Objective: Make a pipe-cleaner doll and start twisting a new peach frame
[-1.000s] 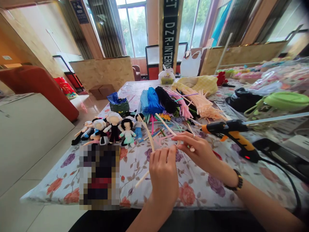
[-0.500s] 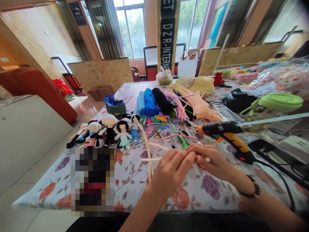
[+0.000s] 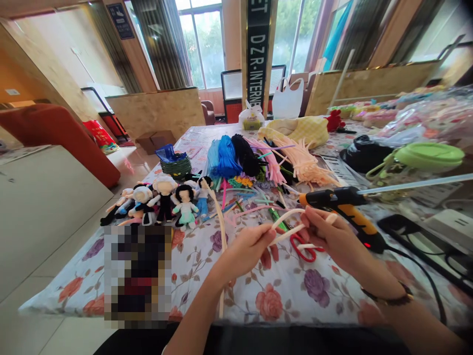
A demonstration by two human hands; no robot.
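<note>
Head camera — facing forward and down across a flower-patterned tablecloth [image 3: 188, 276]
It looks from above the near edge, left hand [image 3: 248, 246] and right hand [image 3: 328, 230] close in the lower middle; the lettered pillar [image 3: 256, 54] and tall window [image 3: 211, 47] stand far off — at the top.

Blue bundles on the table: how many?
2: the light blue bundle on the left and the deeper blue bundle right beside it, both left of the black bundle. Others may be hidden beneath the pile.
</note>
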